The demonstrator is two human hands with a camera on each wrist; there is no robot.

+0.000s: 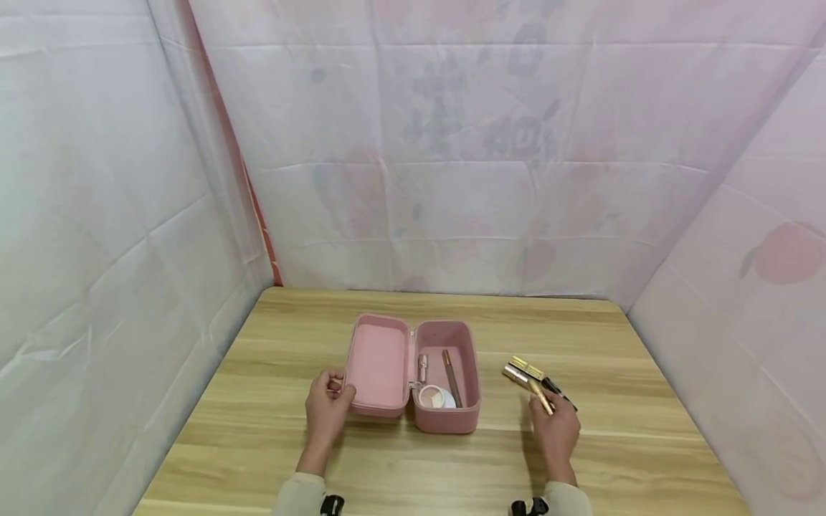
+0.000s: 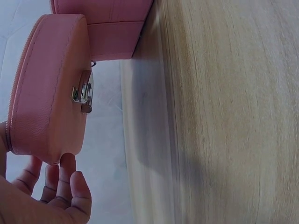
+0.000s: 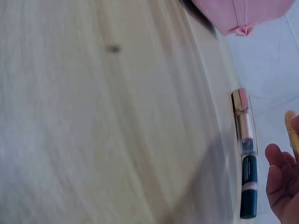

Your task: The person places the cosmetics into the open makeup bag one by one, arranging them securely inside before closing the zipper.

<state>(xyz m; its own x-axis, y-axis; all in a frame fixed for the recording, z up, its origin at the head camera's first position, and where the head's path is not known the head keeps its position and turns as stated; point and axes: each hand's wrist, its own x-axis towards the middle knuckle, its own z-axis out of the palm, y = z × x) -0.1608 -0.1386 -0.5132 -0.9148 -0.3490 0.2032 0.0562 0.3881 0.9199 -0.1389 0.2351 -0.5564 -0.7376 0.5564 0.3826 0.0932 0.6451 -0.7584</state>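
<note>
A pink cosmetic case (image 1: 476, 387) lies unfolded on the table, its lid (image 1: 377, 365) to the left. My left hand (image 1: 327, 405) grips the lid's outer edge, thumb on the rim and fingers beneath; in the left wrist view the lid (image 2: 42, 93) stands clear of the tabletop. Inside the case are a small tube (image 1: 423, 368), a brown pencil-like stick (image 1: 451, 376) and a round compact (image 1: 432, 396). My right hand (image 1: 556, 428) pinches a slim gold cosmetic tube (image 1: 540, 396) above the table, right of the case.
Beside my right hand lie a gold-coloured pack (image 1: 527, 368), a silvery tube (image 1: 515, 374) and a dark tube (image 3: 249, 186). The wood-grain table (image 1: 277, 344) is bordered by pale printed cloth walls (image 1: 452, 201) at the back and both sides.
</note>
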